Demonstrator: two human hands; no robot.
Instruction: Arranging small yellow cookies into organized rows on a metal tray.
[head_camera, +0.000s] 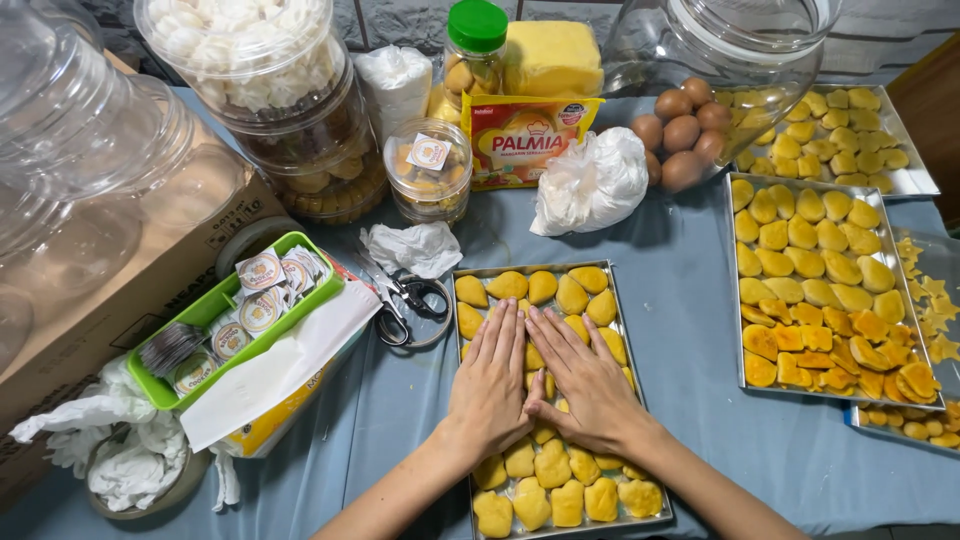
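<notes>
A metal baking tray (612, 290) lies in front of me on the blue cloth, filled with yellow heart-shaped cookies (565, 500). My left hand (490, 380) rests flat, palm down, on the cookies in the tray's middle. Beside it my right hand (590, 385) lies flat too, fingers spread, thumb touching the left hand. Neither hand holds anything. Cookies under both palms are hidden.
A second tray of cookies (820, 290) sits to the right, a third (850, 140) behind it. Eggs (685, 135), a white plastic bag (595, 180), a yellow margarine packet (525, 140), stacked clear tubs (290, 110), scissors (405, 300), and a green basket of stickers (230, 315) on a cardboard box crowd the back and left.
</notes>
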